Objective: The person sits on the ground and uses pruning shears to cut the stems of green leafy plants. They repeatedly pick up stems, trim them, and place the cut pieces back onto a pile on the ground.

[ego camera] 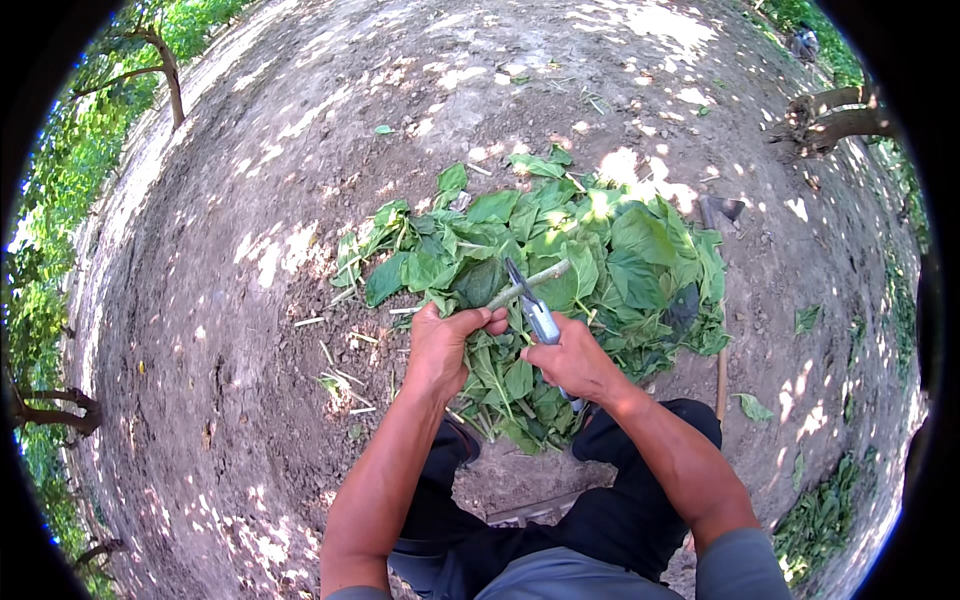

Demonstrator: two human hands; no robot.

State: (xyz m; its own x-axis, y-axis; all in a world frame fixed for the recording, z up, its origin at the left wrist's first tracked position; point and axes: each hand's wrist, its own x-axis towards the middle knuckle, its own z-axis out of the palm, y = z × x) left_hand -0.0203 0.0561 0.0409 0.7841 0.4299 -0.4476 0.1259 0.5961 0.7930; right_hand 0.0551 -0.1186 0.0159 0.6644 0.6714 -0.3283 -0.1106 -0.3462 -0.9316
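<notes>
Between the fingers and thumb of my left hand (pixel 446 341) is a cut green stem (pixel 550 274), its bare end slanting up to the right. My right hand (pixel 574 356) grips pruning shears (pixel 541 321) by the handles. Their dark blades lie across the stem, a little beyond my left fingertips; whether they touch it I cannot tell. Under both hands spreads a heap of large green leaves (pixel 637 240) on the soil. Part of the heap is hidden by my hands and forearms.
Short stem pieces (pixel 309 322) litter the ground left of the heap. A hoe (pixel 721 382) lies along its right side, metal head at the far end. Another leafy pile (pixel 821 517) is at lower right. Tree trunks (pixel 832 124) stand around. A person (pixel 805 43) is far off.
</notes>
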